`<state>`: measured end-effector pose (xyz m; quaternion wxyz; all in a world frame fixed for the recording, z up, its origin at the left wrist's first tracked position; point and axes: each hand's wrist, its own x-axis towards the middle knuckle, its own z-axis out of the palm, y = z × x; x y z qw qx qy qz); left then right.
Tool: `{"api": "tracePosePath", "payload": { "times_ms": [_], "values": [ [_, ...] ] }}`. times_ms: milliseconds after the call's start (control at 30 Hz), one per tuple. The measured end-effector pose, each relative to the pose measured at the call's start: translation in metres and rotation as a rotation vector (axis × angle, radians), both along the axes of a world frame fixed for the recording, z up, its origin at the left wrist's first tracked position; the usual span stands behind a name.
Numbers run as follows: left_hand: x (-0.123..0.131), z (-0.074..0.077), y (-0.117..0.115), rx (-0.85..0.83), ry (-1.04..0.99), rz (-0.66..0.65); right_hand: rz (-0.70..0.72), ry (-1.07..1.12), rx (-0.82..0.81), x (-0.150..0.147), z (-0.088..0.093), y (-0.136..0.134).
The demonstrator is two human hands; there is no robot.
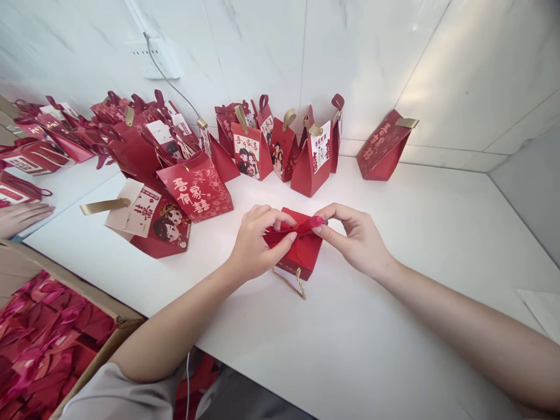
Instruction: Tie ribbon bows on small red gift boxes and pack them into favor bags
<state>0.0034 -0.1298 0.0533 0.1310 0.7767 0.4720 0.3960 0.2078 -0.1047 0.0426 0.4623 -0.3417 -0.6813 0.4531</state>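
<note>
A small red gift box stands on the white table in front of me, with a gold cord loop hanging at its near side. A red ribbon lies across its top. My left hand pinches the ribbon's left end and rests against the box. My right hand pinches the ribbon's right end between thumb and forefinger. Both hands are closed on the ribbon.
Several red gift bags stand or lie along the back wall, one tipped at the right. A cardboard carton of red ribbons sits at lower left. Another person's hand rests at the left edge. A wall socket with a cable hangs above.
</note>
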Motion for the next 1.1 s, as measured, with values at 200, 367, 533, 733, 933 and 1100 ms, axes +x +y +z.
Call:
{"api": "tracePosePath", "payload": {
  "times_ms": [200, 367, 533, 733, 933, 1100],
  "values": [
    [-0.011, 0.002, 0.009, -0.003, 0.026, -0.111, 0.072, 0.083, -0.121, 0.003, 0.002, 0.007],
    [-0.020, 0.000, 0.016, -0.012, 0.008, -0.128, 0.149, 0.087, -0.172, 0.005, 0.003, 0.008],
    [-0.023, -0.002, 0.017, -0.013, -0.024, -0.107, 0.207, 0.124, -0.216, 0.005, 0.004, 0.007],
    [-0.027, -0.006, 0.019, -0.091, -0.167, -0.174, 0.198, 0.199, -0.198, 0.007, 0.005, 0.008],
    [-0.035, -0.005, 0.026, -0.172, -0.461, -0.327, 0.085, 0.228, -0.120, 0.011, 0.001, 0.012],
    [-0.047, 0.000, 0.033, -0.206, -0.396, -0.348, 0.041, 0.078, -0.019, 0.013, 0.002, 0.016]
  ]
}}
